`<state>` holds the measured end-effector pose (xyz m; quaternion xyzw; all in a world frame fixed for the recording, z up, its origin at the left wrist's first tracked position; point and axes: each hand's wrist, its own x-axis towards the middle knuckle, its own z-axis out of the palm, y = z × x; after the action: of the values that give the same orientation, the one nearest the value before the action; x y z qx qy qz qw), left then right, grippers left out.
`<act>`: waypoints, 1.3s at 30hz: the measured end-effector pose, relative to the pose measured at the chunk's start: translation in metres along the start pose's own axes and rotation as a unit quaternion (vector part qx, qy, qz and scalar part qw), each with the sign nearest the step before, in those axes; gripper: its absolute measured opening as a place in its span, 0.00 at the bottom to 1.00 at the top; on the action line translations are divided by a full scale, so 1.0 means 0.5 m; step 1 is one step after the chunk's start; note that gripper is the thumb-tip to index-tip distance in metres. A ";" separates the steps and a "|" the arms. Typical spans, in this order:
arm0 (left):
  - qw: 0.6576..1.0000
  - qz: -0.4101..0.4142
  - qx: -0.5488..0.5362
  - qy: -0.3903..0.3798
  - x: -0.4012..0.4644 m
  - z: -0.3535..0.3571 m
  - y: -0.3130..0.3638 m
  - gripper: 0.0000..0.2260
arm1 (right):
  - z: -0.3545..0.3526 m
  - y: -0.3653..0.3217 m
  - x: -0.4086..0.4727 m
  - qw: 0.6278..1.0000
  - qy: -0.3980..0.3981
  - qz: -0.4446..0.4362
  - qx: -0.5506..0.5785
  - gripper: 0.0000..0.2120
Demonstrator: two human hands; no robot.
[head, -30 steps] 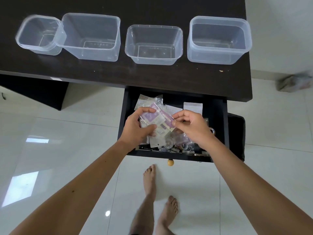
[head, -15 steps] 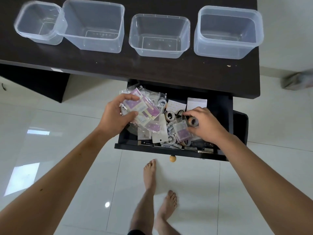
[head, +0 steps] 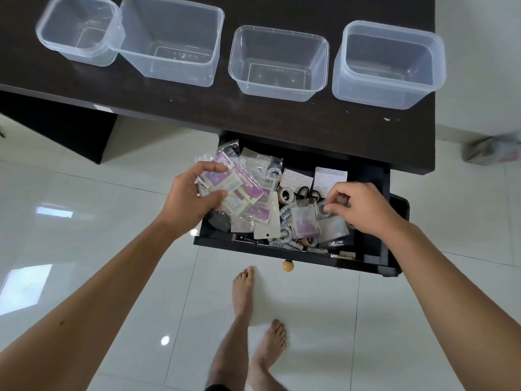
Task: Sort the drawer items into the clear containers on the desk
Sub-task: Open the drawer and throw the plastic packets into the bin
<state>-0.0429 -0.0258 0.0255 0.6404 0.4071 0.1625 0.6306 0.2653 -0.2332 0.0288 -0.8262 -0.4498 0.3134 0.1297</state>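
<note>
Both hands worked inside the open drawer (head: 293,256) while four clear containers waited on the desk (head: 282,117).

The left hand (head: 189,197) was clenched around a fanned bundle of crinkly plastic packets (head: 234,187), many with purple-and-white cards inside, held over the drawer's left end. The right hand (head: 358,207) had its fingers curled down, the fingertips (head: 328,207) pinching a small tape roll (head: 321,208) at its 9 o'clock side. Between the hands lay more loose packets, tape rolls and white cards. Toward 12 o'clock from the hands, well apart, the thin, translucent, round-cornered containers stood in a row on the dark desk: a small square tub (head: 80,32) touching a tall tub (head: 172,40), then a shallow tub (head: 279,63) and a deep tub (head: 389,63).
</note>
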 end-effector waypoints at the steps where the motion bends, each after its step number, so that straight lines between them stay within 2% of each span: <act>1: 1.000 -0.001 -0.002 0.000 0.000 -0.001 -0.001 0.18 | 0.000 -0.010 0.000 1.000 -0.014 -0.005 0.022 0.08; 3: 1.000 0.000 -0.001 -0.001 0.001 0.001 -0.001 0.18 | 0.008 -0.034 0.005 0.997 -0.050 -0.028 0.041 0.09; 7: 1.000 0.001 0.010 -0.003 0.000 0.004 -0.001 0.18 | 0.043 -0.061 0.027 0.992 -0.113 -0.047 -0.010 0.23; 10: 1.000 0.002 0.006 -0.008 0.000 0.004 -0.004 0.18 | 0.060 -0.067 0.034 0.994 -0.091 -0.037 -0.055 0.30; 13: 1.000 0.003 0.018 -0.007 0.001 0.003 -0.006 0.17 | 0.072 -0.067 0.029 0.996 -0.059 -0.033 -0.050 0.38; 15: 1.000 -0.001 0.022 -0.008 0.002 0.002 -0.008 0.17 | 0.079 -0.061 0.027 0.996 -0.052 -0.035 -0.058 0.33; 18: 1.000 -0.003 0.021 -0.013 0.002 0.001 -0.010 0.17 | 0.081 -0.058 0.022 0.997 -0.023 -0.047 -0.054 0.15; 19: 1.000 -0.003 0.020 -0.013 0.002 0.001 -0.010 0.17 | 0.078 -0.058 0.021 0.997 -0.016 -0.048 -0.049 0.12; 26: 1.000 0.002 0.007 0.000 -0.011 -0.009 -0.007 0.18 | 0.021 -0.082 0.009 0.999 -0.035 -0.024 -0.026 0.12; 30: 1.000 0.011 0.002 0.014 -0.020 -0.032 0.005 0.21 | -0.008 -0.125 0.016 0.997 -0.047 -0.015 0.067 0.04; 32: 1.000 0.014 -0.008 0.025 -0.024 -0.049 0.010 0.21 | -0.004 -0.150 0.021 0.992 -0.047 0.007 0.119 0.04; 35: 0.999 0.019 -0.010 0.046 -0.032 -0.076 0.011 0.20 | 0.032 -0.181 0.040 0.974 -0.026 0.062 0.218 0.13; 38: 0.998 0.012 -0.002 0.067 -0.042 -0.094 0.006 0.20 | 0.082 -0.210 0.066 0.960 0.009 0.121 0.250 0.36; 39: 0.997 0.010 -0.001 0.070 -0.045 -0.098 0.002 0.20 | 0.098 -0.219 0.073 0.959 0.018 0.139 0.246 0.41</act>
<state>-0.0918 -0.0092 0.0407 0.6309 0.4439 0.2133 0.5995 0.1762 -0.1449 0.0307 -0.8287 -0.2365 0.4143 0.2925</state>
